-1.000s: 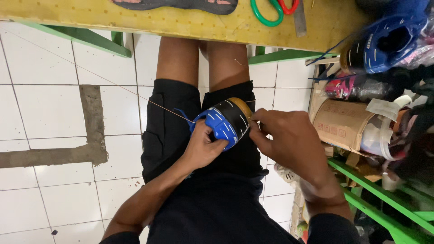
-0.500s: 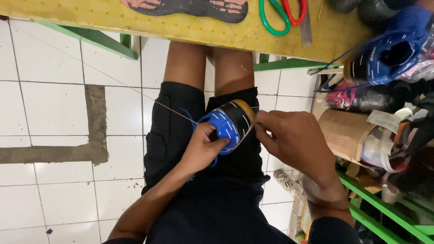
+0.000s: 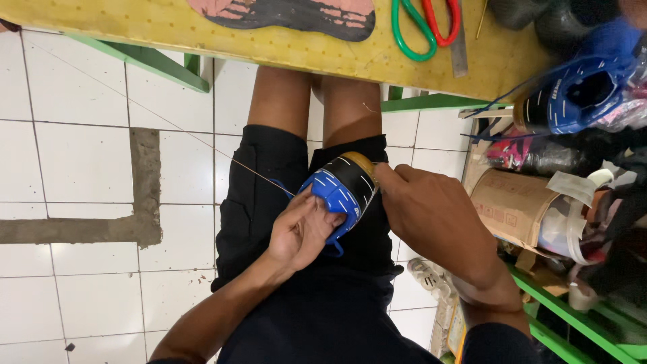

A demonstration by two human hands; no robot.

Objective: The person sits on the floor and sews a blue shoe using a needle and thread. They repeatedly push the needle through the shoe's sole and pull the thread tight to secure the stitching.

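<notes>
**Two hands gripping a blue and black shoe on the lap**

The person is sitting with a shoe (image 3: 342, 190) resting on the lap, between the thighs, and both hands are closing on it. The left hand (image 3: 302, 230) is wrapping around the shoe's lower side, fingers curled against the blue part. The right hand (image 3: 431, 214) is pressing on the shoe's other side, its fingertips meeting the edge near the tan sole. The two hands are sitting close together with only the shoe between them.

The shoe is showing a bright blue upper with short white stitch marks, a black band beside it and a tan sole edge at the far end. A blue lace loop is hanging below the left hand. A thin thread (image 3: 202, 141) is running taut from the shoe, just beyond the left hand, slanting away to the left over the floor.

Beyond both hands, a yellow table (image 3: 222, 34) is crossing the top of the view. A dark shoe sole (image 3: 296, 13) is lying on it, and scissors (image 3: 424, 20) with green and red handles are lying beyond the right hand. To the right of the right hand, green shelves (image 3: 573, 317) are holding a cardboard box (image 3: 509, 202), bags and another blue shoe (image 3: 573, 91). To the left of the left hand, white floor tiles (image 3: 74, 162) are showing, with a grey cement patch (image 3: 145, 182) cutting through them.
</notes>
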